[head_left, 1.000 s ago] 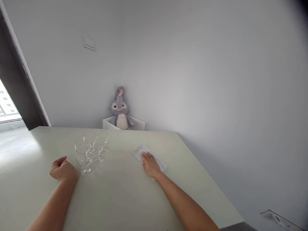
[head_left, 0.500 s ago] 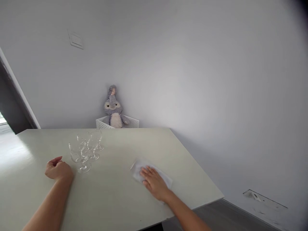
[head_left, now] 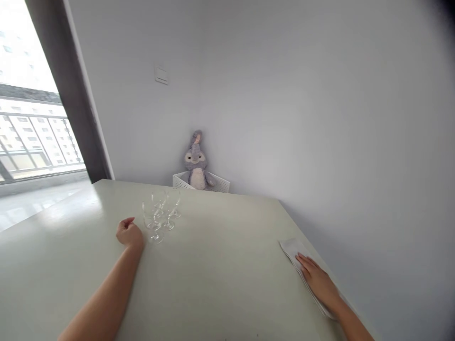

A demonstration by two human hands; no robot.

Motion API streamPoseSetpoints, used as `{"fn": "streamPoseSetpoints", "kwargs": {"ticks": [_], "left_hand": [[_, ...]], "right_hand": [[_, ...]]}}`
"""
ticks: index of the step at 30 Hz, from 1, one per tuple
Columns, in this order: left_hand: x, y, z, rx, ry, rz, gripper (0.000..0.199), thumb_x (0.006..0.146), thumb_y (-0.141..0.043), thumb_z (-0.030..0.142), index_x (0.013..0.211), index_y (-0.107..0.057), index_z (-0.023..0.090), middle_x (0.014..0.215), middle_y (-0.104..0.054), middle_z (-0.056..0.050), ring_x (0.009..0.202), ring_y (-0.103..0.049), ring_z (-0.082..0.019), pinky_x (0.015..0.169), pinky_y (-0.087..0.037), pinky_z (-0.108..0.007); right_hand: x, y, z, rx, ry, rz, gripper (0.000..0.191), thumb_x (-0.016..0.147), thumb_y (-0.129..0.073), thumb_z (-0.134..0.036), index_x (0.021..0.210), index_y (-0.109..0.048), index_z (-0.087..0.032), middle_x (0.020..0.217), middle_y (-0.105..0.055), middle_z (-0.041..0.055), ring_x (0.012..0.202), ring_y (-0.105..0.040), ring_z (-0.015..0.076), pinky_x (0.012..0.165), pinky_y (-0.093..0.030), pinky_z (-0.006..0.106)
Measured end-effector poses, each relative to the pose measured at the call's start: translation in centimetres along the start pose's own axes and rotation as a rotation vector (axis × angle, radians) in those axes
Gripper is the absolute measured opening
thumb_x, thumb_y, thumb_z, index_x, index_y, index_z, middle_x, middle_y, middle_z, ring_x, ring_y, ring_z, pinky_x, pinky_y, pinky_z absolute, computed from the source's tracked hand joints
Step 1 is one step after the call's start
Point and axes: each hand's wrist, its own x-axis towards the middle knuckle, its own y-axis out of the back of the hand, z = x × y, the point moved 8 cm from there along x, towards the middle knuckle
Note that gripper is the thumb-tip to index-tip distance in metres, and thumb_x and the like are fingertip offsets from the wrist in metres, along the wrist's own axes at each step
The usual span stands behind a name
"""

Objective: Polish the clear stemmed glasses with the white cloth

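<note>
My right hand (head_left: 318,280) lies flat with fingers stretched out on a folded white cloth (head_left: 292,248), pressing it on the tabletop near the right edge. Part of the cloth is hidden beneath the palm. On the left, my left hand (head_left: 129,233) is curled into a loose fist, resting on the table with nothing visible in it. Just to its right stands a close group of several clear stemmed glasses (head_left: 155,227), upright. They overlap one another, and the fist is very near the closest one.
The pale table (head_left: 220,265) reaches toward the room corner. Behind its far edge, a grey plush toy (head_left: 196,163) sits in a white perforated basket (head_left: 222,184). A wall (head_left: 320,142) runs along the right side. Far left is a bright opening with a railing (head_left: 39,142).
My right hand has slid the cloth rightward to the table's right edge. My view has turned left, showing more of the opening. The left fist stays beside the glasses.
</note>
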Motion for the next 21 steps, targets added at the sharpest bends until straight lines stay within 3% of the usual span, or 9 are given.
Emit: {"fn": "streamPoseSetpoints", "kwargs": {"ticks": [5,11,14,17,21], "left_hand": [[-0.8,0.8,1.1,-0.115,0.037,0.112,0.019,0.058,-0.041,0.010,0.072,-0.052,0.016,0.063,-0.043,0.003,0.055,-0.039,-0.010,0.056,-0.033,-0.025],[-2.1,1.5,3.3,-0.324,0.204,0.095,0.027,0.061,-0.044,0.008,0.084,-0.045,0.021,0.078,-0.044,0.003,0.059,-0.043,-0.007,0.061,-0.040,-0.022],[-4.6,2.2,2.4,-0.396,0.425,0.003,0.032,0.061,-0.045,0.005,0.086,-0.042,0.024,0.076,-0.044,0.003,0.056,-0.045,-0.007,0.060,-0.044,-0.023],[-8.3,2.4,0.9,-0.417,0.655,-0.138,0.024,0.064,-0.046,0.005,0.082,-0.044,0.021,0.071,-0.046,0.000,0.051,-0.046,-0.009,0.054,-0.046,-0.027],[-12.2,0.2,0.2,-0.516,0.910,-0.409,0.023,0.077,-0.048,0.018,0.098,-0.041,0.023,0.089,-0.056,-0.008,0.057,-0.056,-0.013,0.053,-0.049,-0.031]], "right_hand": [[-1.7,0.4,0.0,-0.042,-0.015,0.059,0.051,0.085,-0.018,-0.040,0.126,-0.046,-0.026,0.133,-0.043,-0.0020,0.121,-0.037,0.0217,0.088,-0.039,0.039],[-1.7,-0.3,-3.4,-0.101,-0.027,0.138,0.053,0.085,-0.019,-0.042,0.126,-0.046,-0.023,0.133,-0.043,0.0000,0.119,-0.037,0.0252,0.087,-0.038,0.042],[-1.3,-0.4,-7.0,-0.097,0.039,0.142,0.052,0.086,-0.019,-0.041,0.125,-0.048,-0.022,0.132,-0.044,0.0017,0.117,-0.039,0.0266,0.087,-0.037,0.042],[-1.0,-0.3,-11.3,-0.065,0.140,0.147,0.048,0.086,-0.022,-0.039,0.122,-0.050,-0.024,0.131,-0.046,0.0020,0.115,-0.040,0.0279,0.087,-0.036,0.043],[-0.9,0.0,-16.5,0.012,0.280,0.131,0.043,0.087,-0.027,-0.038,0.120,-0.052,-0.026,0.128,-0.048,0.0030,0.111,-0.043,0.0291,0.087,-0.036,0.044]]}}
